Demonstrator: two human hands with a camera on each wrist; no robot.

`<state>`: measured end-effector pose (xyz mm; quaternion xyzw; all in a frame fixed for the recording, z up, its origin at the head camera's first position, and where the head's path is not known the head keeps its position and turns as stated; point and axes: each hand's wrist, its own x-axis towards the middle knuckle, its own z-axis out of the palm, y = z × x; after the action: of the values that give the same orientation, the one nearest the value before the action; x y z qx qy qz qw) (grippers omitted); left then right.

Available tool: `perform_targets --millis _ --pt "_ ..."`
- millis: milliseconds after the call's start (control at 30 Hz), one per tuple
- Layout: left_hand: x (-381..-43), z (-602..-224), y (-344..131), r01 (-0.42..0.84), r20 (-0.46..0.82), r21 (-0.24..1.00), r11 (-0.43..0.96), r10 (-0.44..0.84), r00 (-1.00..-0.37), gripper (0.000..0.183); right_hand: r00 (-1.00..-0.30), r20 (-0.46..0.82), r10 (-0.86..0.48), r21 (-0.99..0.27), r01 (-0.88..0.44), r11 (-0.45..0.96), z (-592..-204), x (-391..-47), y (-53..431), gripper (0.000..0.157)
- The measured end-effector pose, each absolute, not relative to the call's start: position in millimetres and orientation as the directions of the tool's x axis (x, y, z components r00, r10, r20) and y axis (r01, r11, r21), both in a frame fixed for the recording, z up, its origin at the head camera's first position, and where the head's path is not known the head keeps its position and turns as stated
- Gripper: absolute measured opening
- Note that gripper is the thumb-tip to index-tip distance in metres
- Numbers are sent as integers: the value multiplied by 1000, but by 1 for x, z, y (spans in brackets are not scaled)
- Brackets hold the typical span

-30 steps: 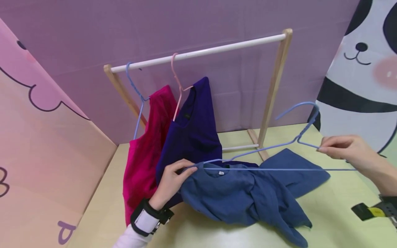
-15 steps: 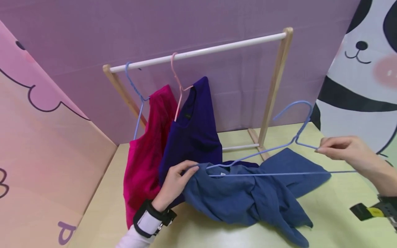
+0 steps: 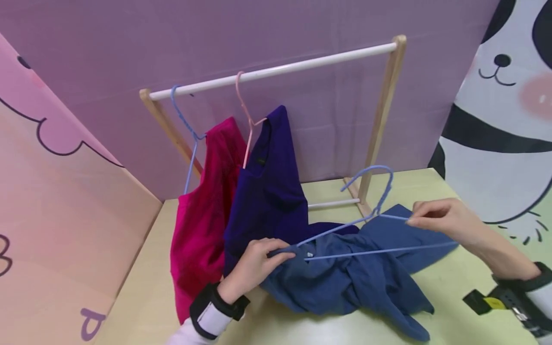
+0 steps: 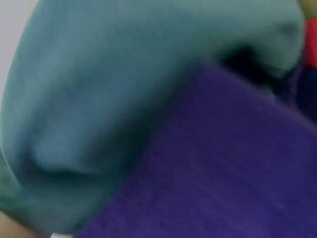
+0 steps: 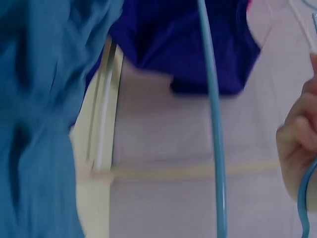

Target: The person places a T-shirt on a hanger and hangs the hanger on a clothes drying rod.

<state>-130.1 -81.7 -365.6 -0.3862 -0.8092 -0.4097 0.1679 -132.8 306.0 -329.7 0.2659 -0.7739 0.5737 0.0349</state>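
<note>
A light-blue wire hanger (image 3: 336,231) is held at its right shoulder by my right hand (image 3: 450,220), thumb and fingers pinching the wire. Its left end goes into the neck opening of a blue-grey shirt (image 3: 340,287), which lies crumpled on the table. My left hand (image 3: 260,261) pinches the shirt's cloth beside that opening, so the hanger's tip is hidden. In the right wrist view, the hanger's straight bottom bar (image 5: 213,99) crosses in front of the right hand's curled fingers (image 5: 297,131). Shirt cloth (image 4: 109,74) fills much of the left wrist view.
Behind stands a rack with a white rail (image 3: 276,71) and wooden posts (image 3: 384,115). A magenta garment (image 3: 207,215) hangs there on a blue hanger (image 3: 185,120), and a dark purple garment (image 3: 267,201) on a pink hanger (image 3: 246,110). The pale yellow table (image 3: 138,287) lies beneath.
My right hand has moved left and slightly down, and the hanger's hook has moved left and lower with it. My left hand has shifted slightly right and down with the shirt's neck.
</note>
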Motion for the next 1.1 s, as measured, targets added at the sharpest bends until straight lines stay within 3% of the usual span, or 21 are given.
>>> perform_targets --millis 100,367,500,667,900,1100 --pt "-124 -365 -78 775 626 453 440 462 -628 9 -843 378 -382 -876 -459 147 -329 -135 292 23" --pt "-119 -368 -80 710 719 301 637 337 -608 13 -866 351 -357 -881 -434 188 -333 -134 267 20" --pt "-119 -370 -79 699 731 327 636 299 -614 14 -896 283 -341 -886 -380 265 -336 -129 250 14" --pt "-121 -373 -73 711 695 446 543 290 -658 12 -907 245 -343 -875 -360 325 -343 -126 225 4" --pt "-123 -376 -69 702 662 544 459 280 -696 12 -943 176 -282 -906 -267 329 -354 -124 206 11" --pt "-125 -378 -66 729 677 548 410 294 -675 12 -945 175 -278 -919 -258 299 -361 -122 196 12"
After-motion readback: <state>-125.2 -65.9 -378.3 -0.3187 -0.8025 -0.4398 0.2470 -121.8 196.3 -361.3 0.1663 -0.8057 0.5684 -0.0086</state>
